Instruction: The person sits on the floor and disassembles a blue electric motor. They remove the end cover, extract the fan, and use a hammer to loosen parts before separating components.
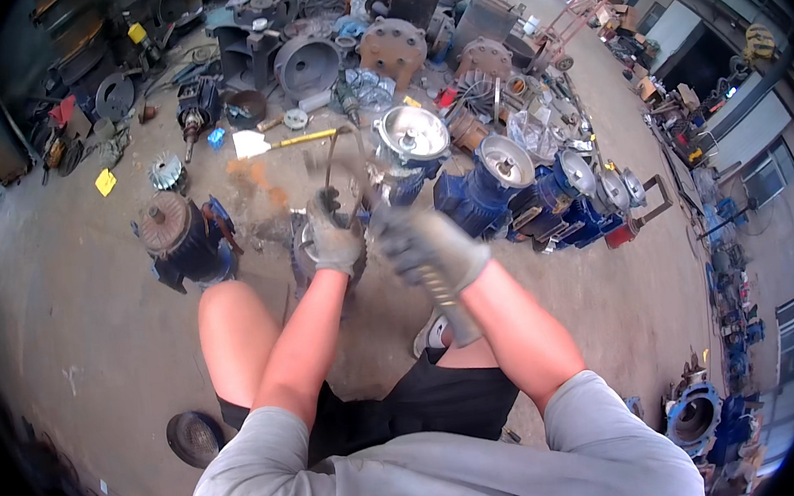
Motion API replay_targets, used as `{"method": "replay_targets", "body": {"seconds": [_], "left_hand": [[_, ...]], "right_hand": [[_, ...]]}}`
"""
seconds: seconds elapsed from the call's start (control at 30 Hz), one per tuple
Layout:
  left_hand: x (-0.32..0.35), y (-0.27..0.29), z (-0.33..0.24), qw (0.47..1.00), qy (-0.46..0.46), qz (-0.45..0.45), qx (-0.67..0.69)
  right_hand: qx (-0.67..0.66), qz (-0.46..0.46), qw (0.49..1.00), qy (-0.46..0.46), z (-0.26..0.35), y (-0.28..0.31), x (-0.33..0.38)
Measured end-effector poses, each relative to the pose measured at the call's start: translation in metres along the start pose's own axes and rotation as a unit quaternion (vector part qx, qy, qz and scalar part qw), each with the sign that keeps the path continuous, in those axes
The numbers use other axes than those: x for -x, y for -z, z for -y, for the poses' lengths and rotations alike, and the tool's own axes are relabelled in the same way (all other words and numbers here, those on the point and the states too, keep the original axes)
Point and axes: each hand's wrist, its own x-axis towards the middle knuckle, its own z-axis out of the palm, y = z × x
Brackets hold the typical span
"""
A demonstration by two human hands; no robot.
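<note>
Both my hands wear grey work gloves and are close together over an upright motor (302, 257) between my knees. My left hand (334, 242) is closed on a thin curved metal bar (357, 194), just above the motor, most of which it hides. My right hand (435, 249) grips a hammer-like tool (460, 323) by its dark ridged handle, whose butt points down toward my thigh. The tool's head is smeared by motion near the bar. Whether tool and bar touch, I cannot tell.
A blue motor (181, 235) with a finned top stands at left, near my knee. Several blue motors (469, 198) line the right side. Flanges and castings (308, 65) crowd the back. A yellow-handled tool (301, 140) lies ahead; a round dark dish (196, 439) sits lower left.
</note>
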Motion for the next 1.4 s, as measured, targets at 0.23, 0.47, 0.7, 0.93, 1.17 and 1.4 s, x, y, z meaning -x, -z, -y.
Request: {"method": "replay_targets", "body": {"seconds": [0.23,0.47,0.7,0.93,1.17,1.4], "left_hand": [[0.011,-0.021,-0.015,1.0,-0.013,-0.002,-0.019],[0.008,-0.009,0.008,1.0,0.003,-0.028,0.004],[0.005,-0.014,-0.017,0.996,-0.038,-0.045,-0.07],[0.012,-0.004,-0.023,1.0,-0.003,-0.021,-0.003],[0.0,-0.014,0.002,0.998,0.005,-0.006,0.055],[0.01,-0.013,0.007,0.999,-0.017,-0.007,0.032]], "right_hand": [[-0.058,-0.033,0.996,0.056,-0.039,0.054,0.002],[-0.045,0.156,0.987,-0.014,0.032,-0.005,0.035],[-0.03,-0.051,0.998,0.006,-0.029,0.029,-0.019],[0.116,-0.001,0.99,0.086,0.012,-0.02,0.043],[0.113,-0.082,0.989,0.053,-0.023,0.022,-0.012],[0.116,0.011,0.989,0.088,0.004,-0.003,0.042]]}}
